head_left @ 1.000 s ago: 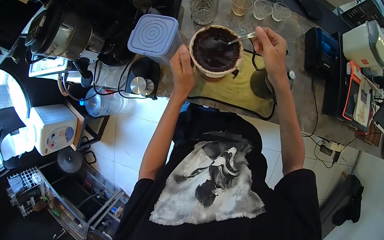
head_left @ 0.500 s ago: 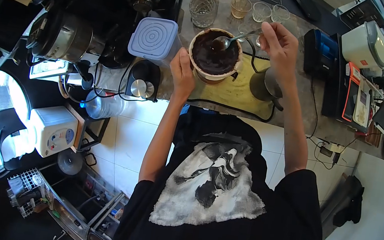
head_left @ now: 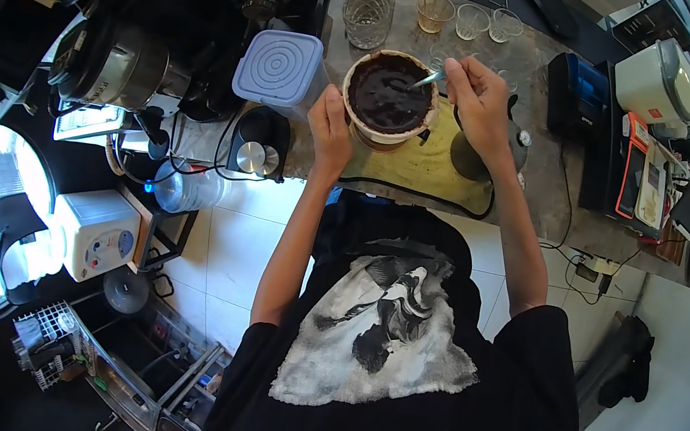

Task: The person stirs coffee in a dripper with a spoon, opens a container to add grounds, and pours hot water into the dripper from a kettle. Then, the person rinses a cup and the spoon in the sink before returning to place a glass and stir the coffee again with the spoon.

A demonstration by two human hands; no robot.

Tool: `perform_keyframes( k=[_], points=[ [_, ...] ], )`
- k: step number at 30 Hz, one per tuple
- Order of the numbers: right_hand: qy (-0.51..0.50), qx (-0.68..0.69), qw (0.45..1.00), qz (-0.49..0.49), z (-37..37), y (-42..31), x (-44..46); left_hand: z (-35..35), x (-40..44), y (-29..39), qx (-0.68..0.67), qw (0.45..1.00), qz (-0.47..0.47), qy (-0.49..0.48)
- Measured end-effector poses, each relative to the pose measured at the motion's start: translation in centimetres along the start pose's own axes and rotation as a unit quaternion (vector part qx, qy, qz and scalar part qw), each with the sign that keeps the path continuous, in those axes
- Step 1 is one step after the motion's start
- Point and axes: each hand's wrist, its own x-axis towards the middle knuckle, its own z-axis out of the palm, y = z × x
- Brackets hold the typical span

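Note:
A round coffee dripper (head_left: 386, 139) lined with a pale filter stands over the yellow mat (head_left: 422, 176), with dark wet coffee grounds (head_left: 387, 101) inside. My left hand (head_left: 330, 133) grips its left side, thumb up near the rim. Between the thumb and fingers of my right hand (head_left: 479, 104) is the handle of a metal spoon (head_left: 429, 78). Its bowl is sunk in the coffee and hidden. Below my right hand sits a dark kettle (head_left: 467, 160), partly covered by the wrist.
Left of the dripper is a plastic tub with a lilac lid (head_left: 279, 68). Behind stand a cut-glass tumbler (head_left: 365, 20) and several small glasses (head_left: 472, 23). A black grinder-like device (head_left: 258, 142) is by the front edge; a blue-black box (head_left: 575, 94) stands right.
My right hand has moved down and left, and the spoon bowl, visible above the coffee before, is now sunk in it. My left hand stays at the dripper.

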Motion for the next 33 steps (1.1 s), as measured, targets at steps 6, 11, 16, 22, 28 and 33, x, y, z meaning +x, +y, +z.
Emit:
perform_keyframes(
  k=[6, 11, 16, 22, 28, 33],
  points=[
    [-0.010, 0.165, 0.981, 0.101, -0.4, 1.1, 0.5, -0.1, 0.0, -0.2, 0.010, 1.000, 0.010, -0.001],
    [-0.019, 0.235, 0.964, 0.121, -1.1, 0.0, 0.8, -0.1, 0.0, -0.3, 0.003, 1.000, 0.016, -0.008],
    [0.019, 0.190, 0.980, 0.052, -1.7, -2.0, 0.6, -0.2, 0.0, -0.5, 0.004, 1.000, 0.015, -0.007],
    [0.034, 0.051, 0.997, -0.051, -1.9, -4.1, 0.0, -0.2, 0.1, 0.0, 0.008, 1.000, 0.009, -0.010],
    [0.036, -0.080, 0.990, -0.108, -1.5, -3.3, -0.2, -0.3, 0.0, -0.1, 0.001, 1.000, -0.003, -0.014],
    [0.035, -0.076, 0.995, -0.061, -0.6, -1.7, -0.5, -0.2, 0.0, -0.2, -0.002, 1.000, 0.004, -0.012]
  ],
)
